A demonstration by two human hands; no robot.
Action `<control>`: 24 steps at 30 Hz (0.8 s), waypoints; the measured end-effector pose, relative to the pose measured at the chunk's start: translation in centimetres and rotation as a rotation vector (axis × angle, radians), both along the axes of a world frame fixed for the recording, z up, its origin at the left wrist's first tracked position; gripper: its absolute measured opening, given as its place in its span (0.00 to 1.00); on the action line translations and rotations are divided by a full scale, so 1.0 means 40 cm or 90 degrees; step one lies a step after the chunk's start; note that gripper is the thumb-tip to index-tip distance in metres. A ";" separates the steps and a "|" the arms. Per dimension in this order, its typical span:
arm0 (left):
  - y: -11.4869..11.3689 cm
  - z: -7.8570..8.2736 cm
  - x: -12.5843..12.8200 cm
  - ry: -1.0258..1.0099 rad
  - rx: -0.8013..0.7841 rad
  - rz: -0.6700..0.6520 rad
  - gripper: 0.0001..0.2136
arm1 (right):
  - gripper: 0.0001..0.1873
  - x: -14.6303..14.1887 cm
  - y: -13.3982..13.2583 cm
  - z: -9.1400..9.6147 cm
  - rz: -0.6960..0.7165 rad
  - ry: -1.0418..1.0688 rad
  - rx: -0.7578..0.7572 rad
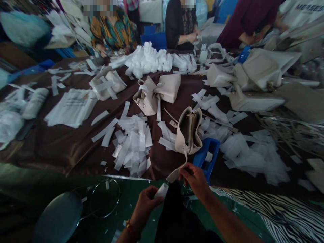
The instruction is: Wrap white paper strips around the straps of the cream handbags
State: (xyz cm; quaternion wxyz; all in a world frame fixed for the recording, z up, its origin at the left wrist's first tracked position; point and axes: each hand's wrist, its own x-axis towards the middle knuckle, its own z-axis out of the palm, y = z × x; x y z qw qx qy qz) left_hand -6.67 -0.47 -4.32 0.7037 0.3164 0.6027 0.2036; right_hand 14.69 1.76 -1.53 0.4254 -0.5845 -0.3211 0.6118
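Right hand (196, 180) pinches the strap (176, 172) end; the bag (188, 130) stands just beyond it. Left hand (145, 204), alongside, closes on a paper strip (162, 191). The strap looks limp, light and smooth: best pinched flat near its end

Just beyond my right hand (194, 179) a handbag (188, 131) stands on the worktop (63, 145), its strap (177, 172) running down into that hand. A dispenser (206, 155) sits right of the bag. My left hand (145, 202) has a paper slip (162, 190) in it. A heap of strips (133, 145) lies ahead of it, and two bags (157, 92) lie farther behind.
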 end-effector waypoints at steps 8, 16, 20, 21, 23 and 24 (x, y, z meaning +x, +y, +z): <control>0.003 0.013 0.028 -0.112 -0.038 0.028 0.17 | 0.15 -0.024 0.002 0.006 -0.021 0.058 0.001; 0.009 0.035 0.039 -0.161 -0.089 0.034 0.17 | 0.16 -0.014 -0.006 0.005 0.016 0.057 -0.026; -0.005 0.036 0.017 -0.159 -0.101 -0.025 0.20 | 0.17 -0.006 -0.006 0.018 0.098 0.125 -0.073; -0.012 0.033 0.007 -0.157 -0.108 -0.042 0.20 | 0.17 -0.006 -0.010 0.017 0.106 0.124 -0.088; -0.029 0.028 -0.015 -0.143 -0.126 -0.065 0.20 | 0.17 -0.009 -0.023 0.008 0.087 0.095 -0.111; -0.038 0.027 -0.025 -0.132 -0.131 -0.066 0.20 | 0.17 -0.011 -0.030 0.001 0.073 0.076 -0.118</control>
